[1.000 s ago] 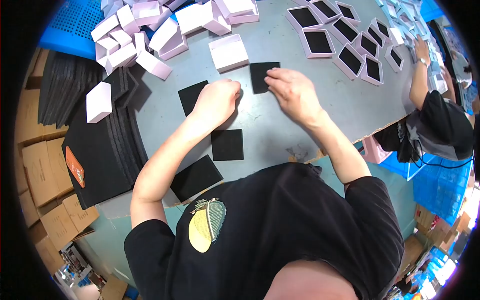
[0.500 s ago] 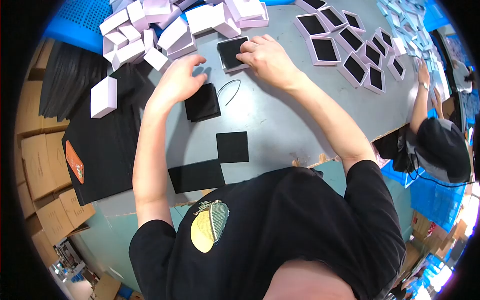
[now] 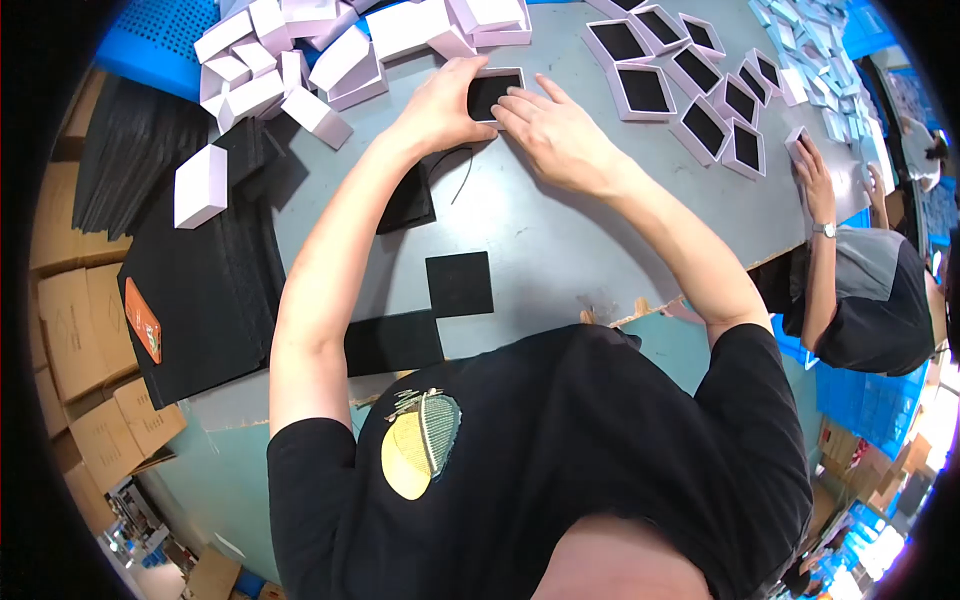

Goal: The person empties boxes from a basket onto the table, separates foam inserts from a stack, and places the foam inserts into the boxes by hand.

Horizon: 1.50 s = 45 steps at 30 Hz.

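A small white open box (image 3: 523, 78) with a black foam pad (image 3: 488, 93) inside sits at the far middle of the table, between my two hands. My left hand (image 3: 440, 108) grips its left side, fingers at the far edge and thumb along the near edge. My right hand (image 3: 555, 137) is on the box's near right corner, some fingers over the rim and one finger outside the right wall. Partly hidden under my left forearm is a stack of black foam squares (image 3: 405, 205). Closer to me lie a single black square (image 3: 460, 283) and a black rectangle (image 3: 395, 343).
White boxes (image 3: 350, 65) are piled at the far left, near a blue crate (image 3: 150, 45). Several lined boxes (image 3: 643, 90) stand to the right. Black sheets (image 3: 205, 310), bearing an orange card (image 3: 143, 320), cover the left side. A co-worker (image 3: 870, 295) works at the right.
My left hand has moved right and away from me onto the box's left side. The box has shifted slightly right. My right hand has moved to its near right corner.
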### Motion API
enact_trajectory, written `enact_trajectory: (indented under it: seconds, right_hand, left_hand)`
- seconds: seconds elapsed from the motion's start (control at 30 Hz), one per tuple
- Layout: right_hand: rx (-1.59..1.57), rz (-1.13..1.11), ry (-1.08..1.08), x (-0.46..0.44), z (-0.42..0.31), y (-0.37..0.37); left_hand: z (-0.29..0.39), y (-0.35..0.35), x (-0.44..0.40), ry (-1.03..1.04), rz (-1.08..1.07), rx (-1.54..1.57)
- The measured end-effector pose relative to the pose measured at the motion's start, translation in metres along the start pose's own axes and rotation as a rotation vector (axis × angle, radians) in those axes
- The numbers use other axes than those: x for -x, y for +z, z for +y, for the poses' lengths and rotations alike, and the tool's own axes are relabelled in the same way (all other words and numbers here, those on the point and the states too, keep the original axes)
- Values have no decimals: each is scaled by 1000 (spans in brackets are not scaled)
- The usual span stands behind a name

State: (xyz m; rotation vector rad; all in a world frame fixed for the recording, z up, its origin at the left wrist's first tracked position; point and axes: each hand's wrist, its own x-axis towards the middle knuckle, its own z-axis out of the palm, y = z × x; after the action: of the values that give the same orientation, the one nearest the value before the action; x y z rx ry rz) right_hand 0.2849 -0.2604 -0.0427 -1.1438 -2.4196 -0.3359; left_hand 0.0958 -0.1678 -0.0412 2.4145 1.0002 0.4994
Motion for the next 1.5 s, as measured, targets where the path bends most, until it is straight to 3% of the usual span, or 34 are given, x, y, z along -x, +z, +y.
enact_trajectory:
  seconds: [0.1, 0.13, 0.23, 0.3, 0.33, 0.4, 0.43, 0.47, 0.5, 0.53, 0.57, 0.6, 0.7, 0.73, 0.83, 0.87, 0.97, 1.0, 1.03, 1.1, 1.13, 1.2, 1.27, 1.3, 1.37, 1.43, 1.5]
  right_hand:
    - [-5, -21, 133, 5, -7, -2]
    - [25, -148, 179, 0, -8, -6]
    - [178, -300, 320, 0, 10, -11]
    - [334, -292, 405, 15, 34, -15]
    - [416, -94, 321, 16, 36, -22]
    - [189, 98, 248, 10, -3, -36]
    - [-151, 68, 193, 11, -32, -43]
    - [-185, -140, 31, 17, -62, -40]
    - [-777, -101, -160, 27, -82, -31]
    - [-418, -344, -166, 18, -122, -58]
    - [-449, -435, -208, 24, -132, -54]
    - [-359, -427, -222, 37, -139, -42]
    - [-232, -115, -278, 49, -125, -44]
    - [-310, -165, -276, 53, -117, -49]
    - [-712, -196, -160, 67, -92, -55]
    - [-837, -201, -34, 70, -84, -59]
    - [-1124, -357, 603, 57, -53, -95]
    - [-1309, -228, 760, 59, -40, -89]
    - [-1490, -86, 917, 61, -26, -77]
    - [-1718, 125, 784, 54, 3, -51]
    - [-1861, 150, 869, 45, 9, -46]
    - [-1769, 213, 888, 41, 23, -25]
    - [-1745, 393, 894, 46, 38, 1]
    - [-1780, 438, 1019, 47, 45, -5]
    - [-1726, 630, 1116, 54, 58, -4]
    - [-1448, 731, 1038, 35, 46, -23]
    - [-950, 524, 771, 24, 29, -37]
  left_hand:
    - [6, 7, 2, -62, 9, -7]
    - [10, 8, 4, -25, 46, -38]
    - [20, -5, 8, -33, -98, 267]
    - [11, -18, 10, 131, 36, 50]
    - [-1, -26, 5, 235, 154, -120]
    - [-13, -39, -8, 358, 288, -323]
    - [-16, -40, -14, 321, 305, -346]
    - [-19, -40, -22, 294, 326, -373]
    - [-23, -39, -33, 272, 351, -399]
    - [-31, -33, -43, 218, 334, -437]
    - [-27, -33, -49, 195, 371, -464]
    - [-25, -36, -54, 183, 338, -500]
    - [-22, -45, -74, 169, 349, -579]
    - [-19, -45, -78, 167, 366, -595]
    - [-10, -46, -99, 120, 296, -470]
    - [-14, -37, -105, 177, 367, -465]
    - [-9, -30, -111, 157, 167, -671]
    - [2, -32, -111, 67, 82, -677]
    - [1, -30, -111, 100, 192, -632]
    - [-4, -25, -108, 172, 400, -537]
    - [1, -30, -105, 130, 368, -299]
    - [10, -42, -92, 39, 292, 171]
    - [7, -51, -65, 135, 274, 50]
    - [8, -53, -49, 178, 271, -7]
    - [16, -46, -16, 69, 191, 54]
    - [21, -22, 8, 169, 111, 204]
    - [37, 1, 23, 110, 86, 276]
